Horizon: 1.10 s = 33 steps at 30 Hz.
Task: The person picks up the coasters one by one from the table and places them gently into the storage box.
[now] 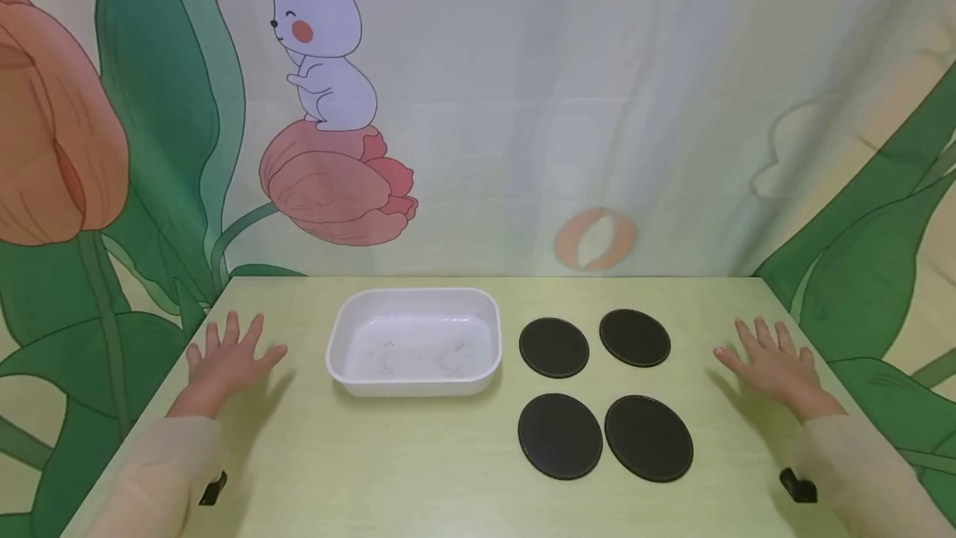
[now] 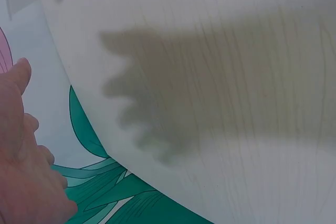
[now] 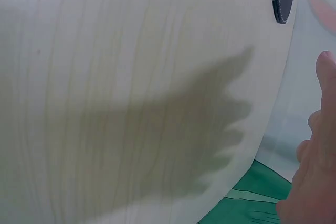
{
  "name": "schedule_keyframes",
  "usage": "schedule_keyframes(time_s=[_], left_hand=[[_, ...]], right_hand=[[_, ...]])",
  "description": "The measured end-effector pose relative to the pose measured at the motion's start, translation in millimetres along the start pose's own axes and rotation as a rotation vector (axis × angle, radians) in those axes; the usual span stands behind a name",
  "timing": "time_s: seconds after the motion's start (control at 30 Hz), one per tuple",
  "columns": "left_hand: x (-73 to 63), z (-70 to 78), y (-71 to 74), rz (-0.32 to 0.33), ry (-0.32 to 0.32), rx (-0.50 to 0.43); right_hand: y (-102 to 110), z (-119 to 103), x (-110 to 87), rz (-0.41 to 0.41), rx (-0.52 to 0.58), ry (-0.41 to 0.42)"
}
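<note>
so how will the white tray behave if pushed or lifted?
The white tray is probably stiff: its rim holds an even shape. Likely light for its size, since it looks thin-walled and only faint marks show inside. Under a gentle push it should slide rather than tip, sitting low and wide on the table.

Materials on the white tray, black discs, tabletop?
White tray: likely plastic, smooth with slight gloss; small highlights inside, though ceramic isn't ruled out.
Black discs: probably leather or faux leather, matte; light stitching on one's edge in the right wrist view.
Tabletop: wood or wood-look laminate, pale; grain lines in both wrist views.
</note>
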<state>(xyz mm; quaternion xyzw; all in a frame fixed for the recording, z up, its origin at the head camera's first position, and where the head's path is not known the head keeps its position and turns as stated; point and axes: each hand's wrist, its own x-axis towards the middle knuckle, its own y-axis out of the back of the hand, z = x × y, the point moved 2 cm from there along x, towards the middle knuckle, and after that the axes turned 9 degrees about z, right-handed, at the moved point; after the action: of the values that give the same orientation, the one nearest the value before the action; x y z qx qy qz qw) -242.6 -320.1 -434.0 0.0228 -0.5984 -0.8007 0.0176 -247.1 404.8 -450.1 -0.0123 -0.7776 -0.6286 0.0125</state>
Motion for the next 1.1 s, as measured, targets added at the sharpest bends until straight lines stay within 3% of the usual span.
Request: schedule_keyframes(time_s=[0.33, 0.57, 0.73, 0.87, 1.1], left_hand=[[0.4, 7.9, 10.3, 0.001, -0.008, -0.008], [6.6, 21.8, 13.3, -0.034, -0.03, -0.034], [9.1, 34.5, 15.1, -0.049, -0.071, -0.172], [10.9, 42.8, 15.8, -0.025, -0.1, -0.258], [11.7, 49.7, 11.9, 0.013, -0.074, -0.361]], right_hand=[[7.1, -7.7, -5.3, 0.018, -0.019, 0.041], [17.8, -25.4, -10.9, 0.077, -0.005, 0.148], [21.6, -39.5, -12.0, 0.073, 0.141, 0.212], [21.1, -49.3, -12.9, 0.041, 0.262, 0.224], [15.9, -63.5, -14.1, -0.034, 0.403, 0.184]])
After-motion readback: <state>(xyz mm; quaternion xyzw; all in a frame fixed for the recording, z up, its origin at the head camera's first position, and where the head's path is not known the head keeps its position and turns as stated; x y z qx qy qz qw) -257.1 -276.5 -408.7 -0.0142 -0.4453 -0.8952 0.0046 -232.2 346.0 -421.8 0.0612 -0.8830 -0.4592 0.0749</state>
